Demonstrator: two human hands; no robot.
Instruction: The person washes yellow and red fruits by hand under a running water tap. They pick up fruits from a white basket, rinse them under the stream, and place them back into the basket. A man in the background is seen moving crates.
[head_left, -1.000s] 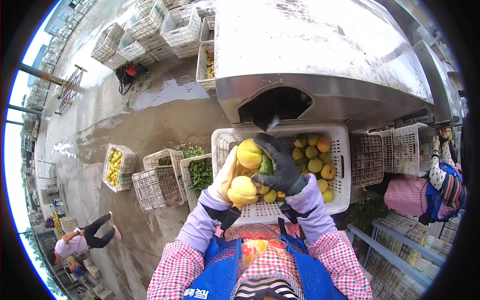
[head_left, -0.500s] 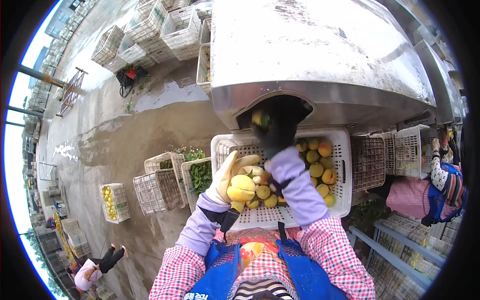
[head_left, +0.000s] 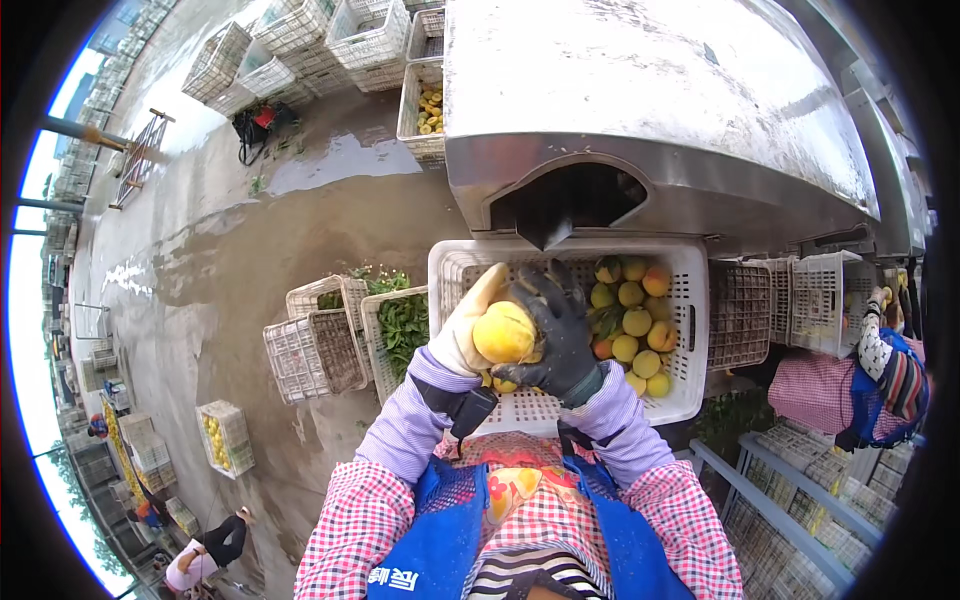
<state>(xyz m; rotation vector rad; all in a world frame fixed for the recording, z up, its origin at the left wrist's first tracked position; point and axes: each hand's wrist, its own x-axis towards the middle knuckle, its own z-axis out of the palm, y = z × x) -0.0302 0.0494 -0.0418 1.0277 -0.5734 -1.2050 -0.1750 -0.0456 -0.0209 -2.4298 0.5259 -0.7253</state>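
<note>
Above the near left corner of the white perforated plastic crate (head_left: 690, 330), the cream-gloved left hand (head_left: 465, 335) and black-gloved right hand (head_left: 555, 335) cup one round yellow fruit (head_left: 503, 333) between closed fingers, clear of the remaining fruit pile (head_left: 632, 320).

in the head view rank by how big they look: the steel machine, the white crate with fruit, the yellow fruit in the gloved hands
1. steel machine
2. white crate
3. yellow fruit, smallest, though nearness to the camera enlarges it.
</note>
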